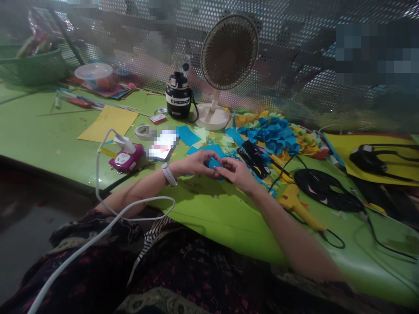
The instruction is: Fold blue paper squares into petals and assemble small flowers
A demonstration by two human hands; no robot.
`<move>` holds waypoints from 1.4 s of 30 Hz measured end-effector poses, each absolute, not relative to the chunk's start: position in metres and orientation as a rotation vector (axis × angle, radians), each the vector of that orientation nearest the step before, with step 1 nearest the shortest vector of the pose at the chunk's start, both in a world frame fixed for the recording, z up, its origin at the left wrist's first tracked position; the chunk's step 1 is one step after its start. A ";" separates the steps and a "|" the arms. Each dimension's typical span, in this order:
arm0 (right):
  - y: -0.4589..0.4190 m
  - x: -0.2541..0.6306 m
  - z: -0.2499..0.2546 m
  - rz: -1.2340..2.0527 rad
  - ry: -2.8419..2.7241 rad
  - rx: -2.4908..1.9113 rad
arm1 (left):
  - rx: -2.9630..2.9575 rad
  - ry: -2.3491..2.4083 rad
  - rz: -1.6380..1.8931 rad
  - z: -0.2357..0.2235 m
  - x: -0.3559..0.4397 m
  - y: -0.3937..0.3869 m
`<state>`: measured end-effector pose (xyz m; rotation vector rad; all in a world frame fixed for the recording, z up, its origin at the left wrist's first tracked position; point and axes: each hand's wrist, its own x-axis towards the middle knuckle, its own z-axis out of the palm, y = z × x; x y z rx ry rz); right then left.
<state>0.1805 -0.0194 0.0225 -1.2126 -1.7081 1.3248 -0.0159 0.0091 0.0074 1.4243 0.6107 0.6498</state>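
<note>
Both my hands meet over the near middle of the green table point(196, 213), closed around one small piece of blue paper point(214, 164). My left hand point(200, 163), with a white watch band point(169, 174) on its wrist, curls around the paper from the left. From the right, my right hand point(236, 173) pinches its edge with thumb and fingers. The paper's exact shape is partly hidden by the fingers. Blue paper scraps lie beneath and behind the hands. Just right of them rests a black tool point(253, 159), its kind unclear.
A heap of blue paper pieces point(271, 135) lies at back right. Nearby are a yellow glue gun point(299, 207) and a black disc point(327, 189). A fan point(229, 52), black bottle point(178, 98), phone point(163, 145) and purple socket block point(127, 160) stand around. A white cable point(98, 244) crosses my lap.
</note>
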 end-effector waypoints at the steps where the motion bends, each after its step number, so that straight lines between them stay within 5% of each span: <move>1: -0.019 0.181 0.023 1.299 -1.694 -1.226 | 1.423 0.611 0.650 0.007 -0.016 0.009; 23: -0.019 0.189 0.035 1.317 -1.704 -1.216 | 1.469 0.555 0.523 0.010 -0.024 0.014; 42: -0.017 0.182 0.021 1.046 -1.470 -1.261 | 1.380 0.688 0.972 0.002 -0.022 0.024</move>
